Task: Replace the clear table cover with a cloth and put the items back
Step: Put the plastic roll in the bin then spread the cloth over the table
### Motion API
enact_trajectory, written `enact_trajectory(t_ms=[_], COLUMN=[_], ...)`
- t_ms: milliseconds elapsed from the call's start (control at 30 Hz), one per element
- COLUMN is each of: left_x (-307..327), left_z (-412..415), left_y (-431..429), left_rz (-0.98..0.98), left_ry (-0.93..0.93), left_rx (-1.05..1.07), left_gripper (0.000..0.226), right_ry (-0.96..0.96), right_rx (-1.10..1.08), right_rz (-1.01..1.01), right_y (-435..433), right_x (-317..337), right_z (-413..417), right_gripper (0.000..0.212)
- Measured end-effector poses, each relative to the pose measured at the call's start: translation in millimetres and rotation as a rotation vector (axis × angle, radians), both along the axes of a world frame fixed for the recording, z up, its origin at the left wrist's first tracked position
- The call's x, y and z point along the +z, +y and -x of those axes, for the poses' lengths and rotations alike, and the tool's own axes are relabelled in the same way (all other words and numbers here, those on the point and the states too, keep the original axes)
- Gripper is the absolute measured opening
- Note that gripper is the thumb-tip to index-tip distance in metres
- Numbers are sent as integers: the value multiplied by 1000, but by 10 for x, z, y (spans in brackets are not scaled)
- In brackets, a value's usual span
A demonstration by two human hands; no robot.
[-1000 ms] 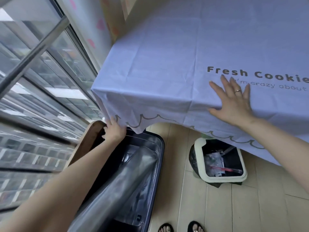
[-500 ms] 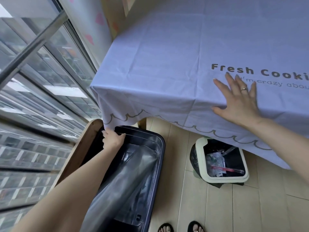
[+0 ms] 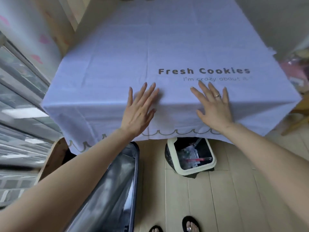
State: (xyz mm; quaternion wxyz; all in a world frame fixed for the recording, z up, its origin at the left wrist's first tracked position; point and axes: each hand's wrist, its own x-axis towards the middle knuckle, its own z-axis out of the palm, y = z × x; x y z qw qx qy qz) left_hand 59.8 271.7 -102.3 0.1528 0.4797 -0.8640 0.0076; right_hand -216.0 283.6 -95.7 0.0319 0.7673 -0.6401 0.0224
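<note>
A pale lilac cloth printed "Fresh Cookies" covers the whole table and hangs over its near edge, with a scalloped line along the hem. My left hand lies flat on the cloth at the near edge, fingers straight and spread. My right hand, wearing a ring, presses flat on the cloth just right of it, below the lettering. A rolled clear plastic cover lies in a dark bin on the floor at lower left.
A small cream-rimmed waste bin with rubbish stands on the floor under the table's front edge. Large windows run along the left. A wooden panel stands beside the dark bin. My sandalled feet are at the bottom.
My left hand rose from the dark bin's rim by the cloth's left corner and now lies flat on the cloth top. The view swung right, centring the table.
</note>
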Motion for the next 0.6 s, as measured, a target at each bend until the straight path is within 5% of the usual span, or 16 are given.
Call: enact_trajectory(t_ms=[200, 400, 500, 600], left_x=[199, 287, 331, 377], left_z=[780, 1456, 1806, 2165], left_y=[-217, -296, -317, -345], left_rz=[-207, -288, -303, -323], left_ry=[-162, -234, -254, -263], left_rx=[-104, -96, -96, -110], left_gripper=[56, 58, 59, 61], right_ry=[-9, -263, -614, -1033], right_rx=[-349, -590, -788, -727], right_rz=[14, 6, -19, -139], right_y=[258, 302, 287, 315], right_x=[-40, 64, 100, 65], right_z=[1160, 2013, 2343, 2591], right_gripper=[82, 75, 66, 43])
